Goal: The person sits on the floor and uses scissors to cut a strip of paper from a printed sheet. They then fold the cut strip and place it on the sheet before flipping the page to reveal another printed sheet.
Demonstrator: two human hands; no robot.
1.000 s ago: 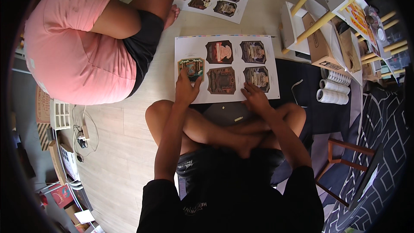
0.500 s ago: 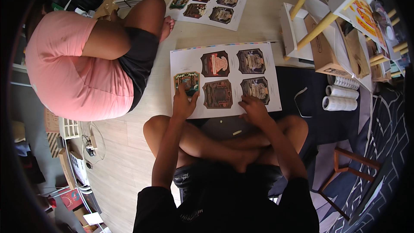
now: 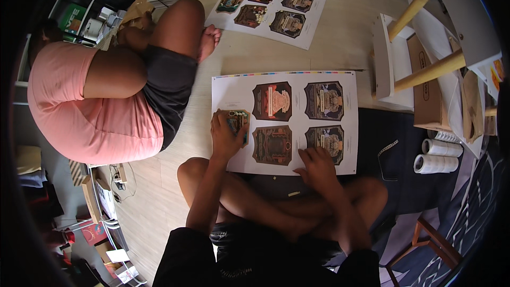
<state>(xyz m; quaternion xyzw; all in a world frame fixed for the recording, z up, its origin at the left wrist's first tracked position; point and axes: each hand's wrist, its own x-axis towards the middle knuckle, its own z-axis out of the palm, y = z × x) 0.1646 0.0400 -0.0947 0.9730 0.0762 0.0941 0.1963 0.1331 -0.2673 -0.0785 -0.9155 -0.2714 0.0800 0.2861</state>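
Note:
A white printed sheet [image 3: 297, 82] with several ornate, dark-framed labels lies flat before my crossed legs. My left hand [image 3: 228, 138] rests at its left side over a green-and-gold label [image 3: 238, 122]. The fingers and thumb are spread apart there and cover much of that label, so whether it is loose from the sheet I cannot tell. My right hand [image 3: 320, 169] lies on the lower right label [image 3: 332, 141], fingers extended at its lower left part and thumb apart. Between the hands is a brown label [image 3: 272, 146]; a red one [image 3: 272, 101] sits above it.
A person in a pink shirt [image 3: 90, 111] sits close on my left. Farther off lies a second printed sheet [image 3: 271, 34]. To the right stand a wood-legged white unit [image 3: 385, 56], a cardboard box [image 3: 422, 90] and white rolls [image 3: 435, 163]. Two small scraps lie near my legs.
The view has shifted, so the sheet appears lower and larger. My left fingers have moved toward the green label's left edge. My right hand has slid down and left over its label.

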